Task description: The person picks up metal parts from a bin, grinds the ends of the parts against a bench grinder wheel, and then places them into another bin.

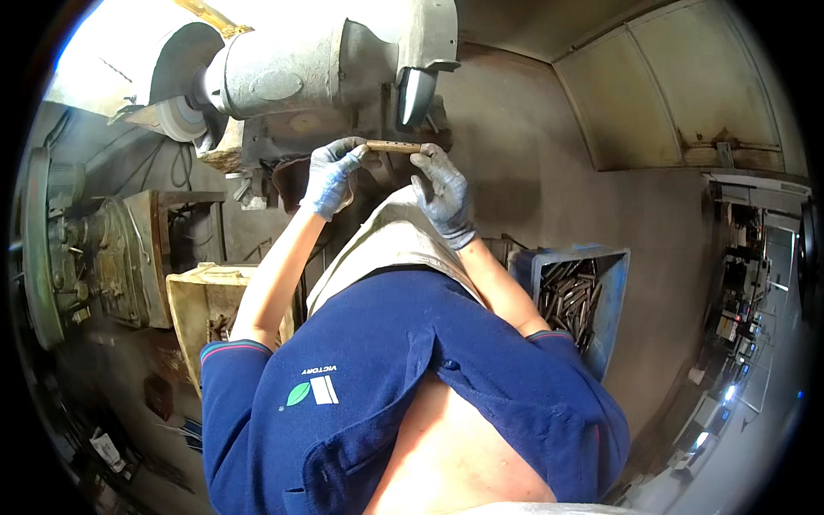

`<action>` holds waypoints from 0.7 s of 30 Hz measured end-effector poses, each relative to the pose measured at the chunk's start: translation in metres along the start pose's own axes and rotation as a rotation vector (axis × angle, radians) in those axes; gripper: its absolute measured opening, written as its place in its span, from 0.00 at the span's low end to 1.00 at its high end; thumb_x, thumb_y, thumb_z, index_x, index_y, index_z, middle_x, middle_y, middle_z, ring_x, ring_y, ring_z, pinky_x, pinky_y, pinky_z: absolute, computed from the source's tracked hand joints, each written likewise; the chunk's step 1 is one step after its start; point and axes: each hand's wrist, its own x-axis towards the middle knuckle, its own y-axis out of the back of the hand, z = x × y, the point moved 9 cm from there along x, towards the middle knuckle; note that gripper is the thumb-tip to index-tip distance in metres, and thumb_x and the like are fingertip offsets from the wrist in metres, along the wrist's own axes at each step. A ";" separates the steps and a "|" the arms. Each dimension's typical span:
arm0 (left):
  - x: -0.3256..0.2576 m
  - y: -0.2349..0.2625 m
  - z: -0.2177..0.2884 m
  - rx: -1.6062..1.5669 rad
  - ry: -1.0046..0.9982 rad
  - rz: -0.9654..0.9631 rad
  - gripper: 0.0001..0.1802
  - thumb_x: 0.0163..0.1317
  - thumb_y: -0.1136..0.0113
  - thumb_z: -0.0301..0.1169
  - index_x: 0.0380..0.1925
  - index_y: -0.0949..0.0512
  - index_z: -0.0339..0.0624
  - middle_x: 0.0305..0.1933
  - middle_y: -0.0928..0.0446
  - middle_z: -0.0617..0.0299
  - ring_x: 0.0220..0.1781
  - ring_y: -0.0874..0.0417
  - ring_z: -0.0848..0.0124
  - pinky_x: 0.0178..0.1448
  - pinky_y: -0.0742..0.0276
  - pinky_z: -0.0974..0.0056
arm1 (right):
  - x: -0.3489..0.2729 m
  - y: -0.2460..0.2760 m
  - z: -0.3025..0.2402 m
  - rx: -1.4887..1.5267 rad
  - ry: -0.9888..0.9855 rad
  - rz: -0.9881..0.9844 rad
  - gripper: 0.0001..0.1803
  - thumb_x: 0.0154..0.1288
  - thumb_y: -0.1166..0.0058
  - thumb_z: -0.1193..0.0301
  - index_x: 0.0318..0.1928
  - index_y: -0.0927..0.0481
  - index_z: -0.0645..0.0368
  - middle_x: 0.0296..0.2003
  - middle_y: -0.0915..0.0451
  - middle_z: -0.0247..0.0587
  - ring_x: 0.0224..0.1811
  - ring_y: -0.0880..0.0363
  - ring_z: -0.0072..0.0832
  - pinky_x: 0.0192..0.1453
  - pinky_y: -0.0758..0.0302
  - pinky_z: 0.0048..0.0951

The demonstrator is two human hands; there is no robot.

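A short, slim metal bar, brownish with small dark marks along it, lies level between my two gloved hands. Its left end is pinched by my left hand, and its right end is held in the fingers of my right hand. Both gloves are grey-blue and worn. Just beyond the hands stands a bench grinder with a wheel at either end. Its right wheel is above and near my right hand, apart from the bar. The pale left wheel sits farther off, under a guard.
A blue crate full of slim metal pieces stands at my right. At my left is a yellowish bin with some metal pieces inside. Farther left stands a greasy machine. A pale apron covers my lap.
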 end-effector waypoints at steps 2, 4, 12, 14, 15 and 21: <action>-0.009 -0.014 0.010 -0.006 0.020 -0.053 0.12 0.59 0.39 0.29 0.39 0.23 0.32 0.32 0.20 0.60 0.32 0.20 0.73 0.40 0.23 0.71 | 0.004 0.010 -0.043 -0.110 0.170 -0.018 0.22 0.52 0.35 0.67 0.47 0.22 0.63 0.49 0.25 0.55 0.54 0.25 0.44 0.58 0.28 0.34; -0.007 -0.015 0.020 0.022 0.007 -0.057 0.12 0.60 0.40 0.30 0.39 0.23 0.33 0.32 0.20 0.60 0.31 0.20 0.75 0.39 0.23 0.73 | 0.008 0.015 -0.060 -0.104 0.177 -0.004 0.19 0.51 0.36 0.72 0.46 0.20 0.63 0.49 0.24 0.54 0.54 0.25 0.43 0.59 0.30 0.35; -0.016 -0.038 0.028 0.165 0.022 0.017 0.09 0.61 0.41 0.34 0.31 0.22 0.38 0.23 0.24 0.68 0.21 0.31 0.82 0.26 0.37 0.76 | 0.002 0.023 -0.083 -0.180 0.244 -0.055 0.19 0.53 0.37 0.69 0.45 0.20 0.63 0.48 0.23 0.54 0.52 0.24 0.45 0.58 0.29 0.38; -0.014 -0.037 0.031 0.179 0.010 0.019 0.09 0.61 0.42 0.33 0.30 0.22 0.38 0.22 0.24 0.67 0.21 0.31 0.82 0.26 0.37 0.76 | 0.005 0.021 -0.079 -0.141 0.213 -0.058 0.19 0.53 0.38 0.69 0.46 0.20 0.62 0.49 0.24 0.54 0.53 0.25 0.44 0.59 0.30 0.38; -0.013 -0.034 0.031 0.173 -0.004 0.018 0.09 0.61 0.42 0.32 0.30 0.22 0.38 0.22 0.24 0.67 0.21 0.31 0.82 0.26 0.37 0.76 | 0.007 0.019 -0.077 -0.122 0.198 -0.058 0.19 0.53 0.38 0.70 0.46 0.20 0.62 0.50 0.24 0.54 0.54 0.25 0.44 0.59 0.31 0.37; 0.000 -0.029 0.026 0.179 0.005 0.015 0.07 0.60 0.42 0.31 0.31 0.23 0.37 0.22 0.23 0.65 0.21 0.28 0.81 0.27 0.33 0.76 | 0.010 0.021 -0.050 -0.109 0.086 0.008 0.18 0.49 0.36 0.75 0.43 0.20 0.63 0.47 0.24 0.54 0.51 0.24 0.45 0.57 0.28 0.35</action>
